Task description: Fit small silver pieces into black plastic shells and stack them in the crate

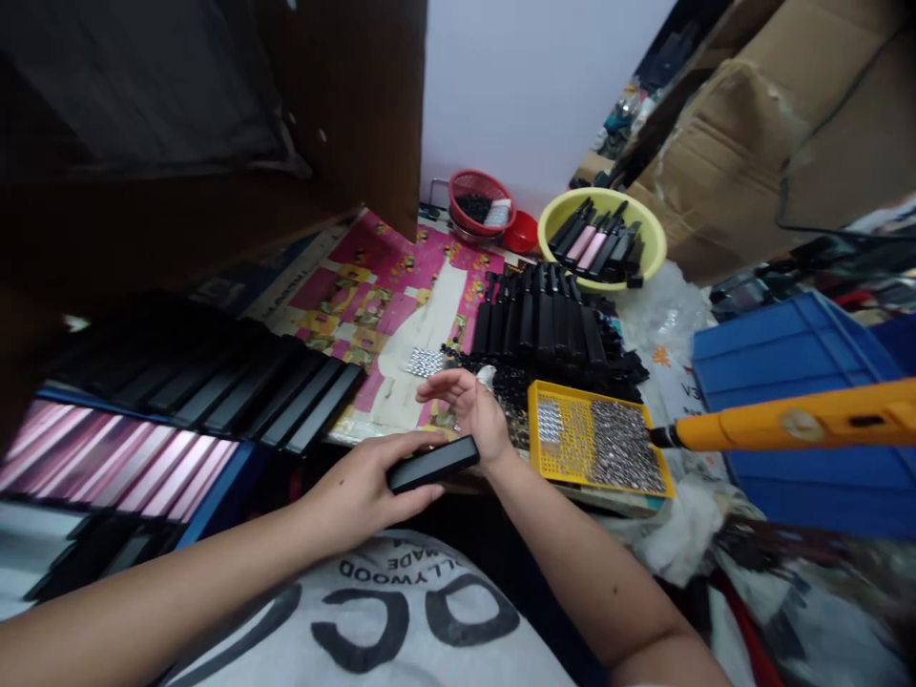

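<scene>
A black case (435,466) is clasped before a printed shirt (422,615) by the left hand (364,482), seemingly for steadiness, while the right hand (478,415), fingers loosely curled and apparently empty, is held near a yellow tray (534,425), apparently placed within easy reach.

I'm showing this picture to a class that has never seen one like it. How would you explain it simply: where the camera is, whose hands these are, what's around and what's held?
There is no machine handling things here, only a person's two bare hands. The single picture comes from a camera on that person's head, looking forward and down. The left hand grips a black bar. The right hand is open near the bar's far end. On the table are black tubes, a yellow tray of small metal pieces and a pale yellow bowl. More black bars line the left side.
</scene>
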`<state>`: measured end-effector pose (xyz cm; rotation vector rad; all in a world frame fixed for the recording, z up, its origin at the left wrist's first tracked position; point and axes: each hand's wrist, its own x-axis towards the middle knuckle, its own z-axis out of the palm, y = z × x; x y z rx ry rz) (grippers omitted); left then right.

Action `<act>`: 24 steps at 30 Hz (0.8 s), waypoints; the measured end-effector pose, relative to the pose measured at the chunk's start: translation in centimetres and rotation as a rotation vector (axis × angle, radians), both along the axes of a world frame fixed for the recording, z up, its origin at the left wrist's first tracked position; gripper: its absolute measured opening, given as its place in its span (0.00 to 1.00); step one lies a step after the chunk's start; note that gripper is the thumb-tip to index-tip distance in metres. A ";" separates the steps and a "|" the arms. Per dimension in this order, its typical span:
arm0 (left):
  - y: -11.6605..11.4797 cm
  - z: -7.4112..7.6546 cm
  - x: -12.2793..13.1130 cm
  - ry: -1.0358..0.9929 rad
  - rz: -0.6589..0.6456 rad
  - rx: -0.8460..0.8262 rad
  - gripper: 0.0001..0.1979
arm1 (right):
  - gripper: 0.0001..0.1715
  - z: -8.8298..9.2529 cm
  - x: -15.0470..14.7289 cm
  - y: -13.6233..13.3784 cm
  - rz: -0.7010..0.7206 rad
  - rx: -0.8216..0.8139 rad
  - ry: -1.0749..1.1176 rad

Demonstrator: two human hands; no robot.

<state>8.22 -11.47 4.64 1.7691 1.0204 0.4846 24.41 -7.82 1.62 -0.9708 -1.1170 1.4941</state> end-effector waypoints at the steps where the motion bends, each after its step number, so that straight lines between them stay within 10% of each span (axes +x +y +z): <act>1: 0.3 -0.1 -0.5 0.036 0.008 -0.005 0.18 | 0.31 -0.2 0.3 0.1 -0.033 0.012 -0.048; 7: 3.8 -1.4 -9.4 0.549 0.365 0.480 0.15 | 0.15 -2.4 3.9 -1.0 -0.075 0.296 -0.648; 11: 6.3 -1.8 -12.7 0.722 0.375 0.511 0.16 | 0.13 -3.8 5.4 -3.2 0.012 0.494 -1.004; 18: 11.9 -0.7 2.9 0.228 0.076 0.383 0.22 | 0.22 -5.1 4.6 -4.6 0.073 0.544 -1.152; 24: 18.9 -4.5 12.3 0.374 0.244 -0.006 0.19 | 0.18 -5.6 5.2 -4.8 -0.072 0.549 -1.054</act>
